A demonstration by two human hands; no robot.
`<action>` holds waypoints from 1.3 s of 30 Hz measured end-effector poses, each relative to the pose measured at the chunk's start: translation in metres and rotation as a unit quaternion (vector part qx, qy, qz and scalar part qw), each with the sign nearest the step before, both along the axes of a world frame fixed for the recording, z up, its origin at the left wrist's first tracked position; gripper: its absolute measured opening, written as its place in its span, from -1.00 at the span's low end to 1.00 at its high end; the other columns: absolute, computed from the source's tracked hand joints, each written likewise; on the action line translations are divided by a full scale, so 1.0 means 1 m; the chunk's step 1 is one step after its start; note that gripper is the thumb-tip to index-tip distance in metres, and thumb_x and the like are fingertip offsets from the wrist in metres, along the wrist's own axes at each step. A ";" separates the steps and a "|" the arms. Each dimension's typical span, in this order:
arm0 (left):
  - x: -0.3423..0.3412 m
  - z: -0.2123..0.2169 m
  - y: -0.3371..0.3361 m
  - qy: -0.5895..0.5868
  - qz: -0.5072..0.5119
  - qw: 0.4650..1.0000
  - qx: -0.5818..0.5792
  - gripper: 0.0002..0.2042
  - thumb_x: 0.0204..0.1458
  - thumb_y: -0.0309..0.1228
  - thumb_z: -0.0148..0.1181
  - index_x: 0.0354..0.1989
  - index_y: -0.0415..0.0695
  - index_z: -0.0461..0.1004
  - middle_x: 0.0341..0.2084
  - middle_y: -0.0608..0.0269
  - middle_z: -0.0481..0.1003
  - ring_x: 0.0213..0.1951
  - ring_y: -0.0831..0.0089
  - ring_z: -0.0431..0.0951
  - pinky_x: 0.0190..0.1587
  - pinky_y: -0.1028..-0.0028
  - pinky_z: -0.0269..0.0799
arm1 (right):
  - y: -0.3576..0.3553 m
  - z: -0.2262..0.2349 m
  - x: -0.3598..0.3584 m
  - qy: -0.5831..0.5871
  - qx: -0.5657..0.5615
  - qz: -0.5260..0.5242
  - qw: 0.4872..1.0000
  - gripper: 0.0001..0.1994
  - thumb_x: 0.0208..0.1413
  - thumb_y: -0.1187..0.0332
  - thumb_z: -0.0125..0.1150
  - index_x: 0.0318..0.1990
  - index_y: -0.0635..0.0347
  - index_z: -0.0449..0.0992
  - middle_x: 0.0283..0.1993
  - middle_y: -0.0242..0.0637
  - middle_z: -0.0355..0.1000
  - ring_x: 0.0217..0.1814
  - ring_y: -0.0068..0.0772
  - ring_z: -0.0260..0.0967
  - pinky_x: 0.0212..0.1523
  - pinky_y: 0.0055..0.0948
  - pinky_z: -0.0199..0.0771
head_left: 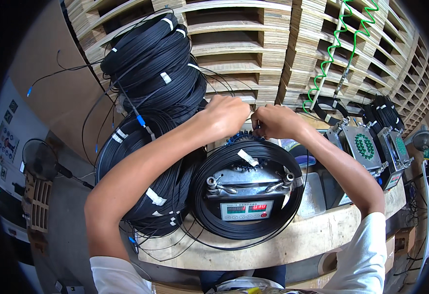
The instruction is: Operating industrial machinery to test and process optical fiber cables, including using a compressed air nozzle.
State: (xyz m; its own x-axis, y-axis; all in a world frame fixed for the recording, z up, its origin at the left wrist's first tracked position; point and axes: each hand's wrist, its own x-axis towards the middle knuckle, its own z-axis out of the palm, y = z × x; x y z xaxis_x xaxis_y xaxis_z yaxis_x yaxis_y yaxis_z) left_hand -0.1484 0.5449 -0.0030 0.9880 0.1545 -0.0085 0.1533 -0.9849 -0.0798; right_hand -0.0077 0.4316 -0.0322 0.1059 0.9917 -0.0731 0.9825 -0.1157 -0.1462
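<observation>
At the far side of a bench-top machine (241,180) with a lit red display, my two hands work close together. My left hand (225,115) is closed, knuckles up; its fingertips and whatever they pinch are hidden. Just to its right, my right hand (277,121) is closed too, its thumb and fingers pinched over a small dark piece I cannot make out. Below them, small blue connectors (241,137) crowd the machine's far edge. A coil of black cable (209,218) with a white tape tag (247,158) rests around the machine, whose metal clamp levers show inside the ring.
Tall stacks of black cable coils (148,63) stand at the left, loose blue-tipped ends sticking out. On the right sit two similar machines (364,147) with green-dotted plates. A clear plastic tray (312,196) lies on the wooden bench (317,237). Green coiled hoses (329,56) hang before stacked pallets.
</observation>
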 end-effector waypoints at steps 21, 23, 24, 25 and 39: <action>0.031 0.001 -0.001 0.183 0.097 0.974 -0.088 -0.91 -0.08 -0.43 0.37 -0.49 -0.18 0.66 -0.57 0.31 0.64 -0.50 0.48 0.65 -0.41 0.43 0.57 | -0.001 -0.008 0.016 0.140 0.006 0.036 0.989 -0.88 0.01 0.38 0.31 -0.40 0.24 0.61 -0.53 -0.25 0.57 -0.36 -0.26 0.57 -0.31 -0.26 0.49; 0.029 -0.006 0.001 0.138 0.114 0.971 -0.161 -0.91 -0.09 -0.53 0.28 -0.56 -0.28 0.61 -0.66 0.19 0.60 -0.60 0.43 0.62 -0.48 0.41 0.52 | -0.002 -0.006 0.015 0.118 0.001 0.033 0.992 -0.85 0.03 0.35 0.32 -0.40 0.27 0.60 -0.52 -0.20 0.57 -0.36 -0.25 0.57 -0.32 -0.27 0.49; 0.028 -0.007 0.003 0.137 0.112 0.971 -0.161 -0.91 -0.09 -0.53 0.28 -0.56 -0.28 0.61 -0.66 0.19 0.60 -0.60 0.43 0.62 -0.48 0.41 0.52 | -0.002 -0.007 0.017 0.117 0.001 0.032 0.993 -0.85 0.03 0.35 0.32 -0.40 0.27 0.60 -0.52 -0.20 0.57 -0.36 -0.25 0.57 -0.32 -0.27 0.49; 0.027 -0.008 0.004 0.129 0.104 0.972 -0.166 -0.91 -0.08 -0.54 0.26 -0.56 -0.29 0.61 -0.66 0.17 0.59 -0.62 0.41 0.61 -0.49 0.41 0.52 | -0.001 -0.010 0.021 0.128 0.001 0.047 0.991 -0.82 0.06 0.31 0.31 -0.39 0.27 0.60 -0.52 -0.22 0.57 -0.39 -0.28 0.57 -0.34 -0.29 0.48; 0.034 -0.033 0.061 0.163 -0.011 0.957 -0.240 -0.34 0.31 0.13 -0.22 -0.16 -0.31 0.58 -0.46 0.04 0.55 -0.37 0.33 0.50 -0.20 0.30 0.43 | 0.048 -0.005 0.069 0.134 -0.173 -0.097 0.971 -0.43 0.14 -0.21 0.15 0.14 -0.02 0.50 -0.18 -0.22 0.56 -0.23 -0.43 0.51 -0.36 -0.44 0.58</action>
